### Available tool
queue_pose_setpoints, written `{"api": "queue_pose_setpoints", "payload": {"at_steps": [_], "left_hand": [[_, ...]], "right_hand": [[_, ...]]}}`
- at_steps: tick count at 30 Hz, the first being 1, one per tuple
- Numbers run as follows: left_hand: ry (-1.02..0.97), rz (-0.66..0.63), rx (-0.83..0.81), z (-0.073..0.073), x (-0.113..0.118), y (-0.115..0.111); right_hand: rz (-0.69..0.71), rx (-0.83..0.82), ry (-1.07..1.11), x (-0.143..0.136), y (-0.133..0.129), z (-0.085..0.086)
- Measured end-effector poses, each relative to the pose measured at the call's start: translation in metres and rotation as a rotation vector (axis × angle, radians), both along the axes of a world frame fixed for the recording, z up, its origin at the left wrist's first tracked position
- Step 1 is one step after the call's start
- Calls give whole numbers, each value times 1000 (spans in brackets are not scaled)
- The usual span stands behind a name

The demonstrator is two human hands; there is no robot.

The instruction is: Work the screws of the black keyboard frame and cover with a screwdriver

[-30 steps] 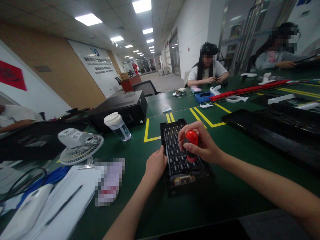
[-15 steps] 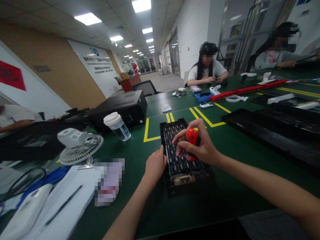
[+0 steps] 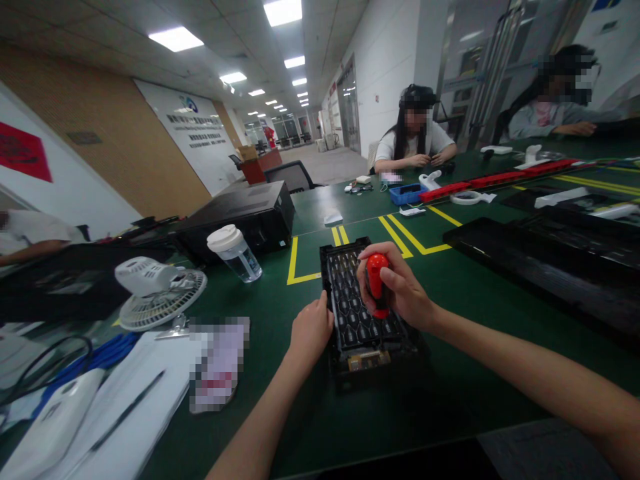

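Observation:
A black rectangular electronic unit (image 3: 345,303) with rows of dark cells lies on the green table in front of me. At its near end a small brownish circuit board (image 3: 369,361) shows. My left hand (image 3: 313,327) is closed against the unit's left edge, its fingertips partly hidden. Over the unit's right side, my right hand (image 3: 407,287) wraps its fingers round the red and black handle of a screwdriver (image 3: 377,277). The handle stands roughly upright, and the shaft and tip are hidden from view.
To the left are a lidded cup (image 3: 235,253), a white fan (image 3: 163,293), papers (image 3: 150,380) with a pen (image 3: 127,410), and a black computer case (image 3: 240,220). Black panels (image 3: 525,267) lie at right. A person (image 3: 417,133) sits across the table, another further right.
My right hand's spread fingers have closed round the screwdriver handle, and the handle has shifted slightly left. My left hand and the black unit have stayed in place.

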State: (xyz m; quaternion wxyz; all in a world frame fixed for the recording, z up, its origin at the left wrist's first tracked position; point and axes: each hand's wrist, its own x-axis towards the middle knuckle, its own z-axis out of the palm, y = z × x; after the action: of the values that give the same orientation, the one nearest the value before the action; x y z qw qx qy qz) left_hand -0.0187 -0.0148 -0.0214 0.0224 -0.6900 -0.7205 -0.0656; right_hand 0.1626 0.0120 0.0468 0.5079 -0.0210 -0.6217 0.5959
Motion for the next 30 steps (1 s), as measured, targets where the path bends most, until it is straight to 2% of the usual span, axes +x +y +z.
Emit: {"api": "queue_pose_setpoints", "payload": {"at_steps": [6,17,30], "left_hand": [[0,8,-18,2,1,-1],[16,-6,9,-4,-2,1],[-11,11,-13,-1,0,0]], "right_hand": [[23,-85,28,0,0,2],[12,-60,6,3,1,-1],[-13,3,-21,5,1,-2]]}}
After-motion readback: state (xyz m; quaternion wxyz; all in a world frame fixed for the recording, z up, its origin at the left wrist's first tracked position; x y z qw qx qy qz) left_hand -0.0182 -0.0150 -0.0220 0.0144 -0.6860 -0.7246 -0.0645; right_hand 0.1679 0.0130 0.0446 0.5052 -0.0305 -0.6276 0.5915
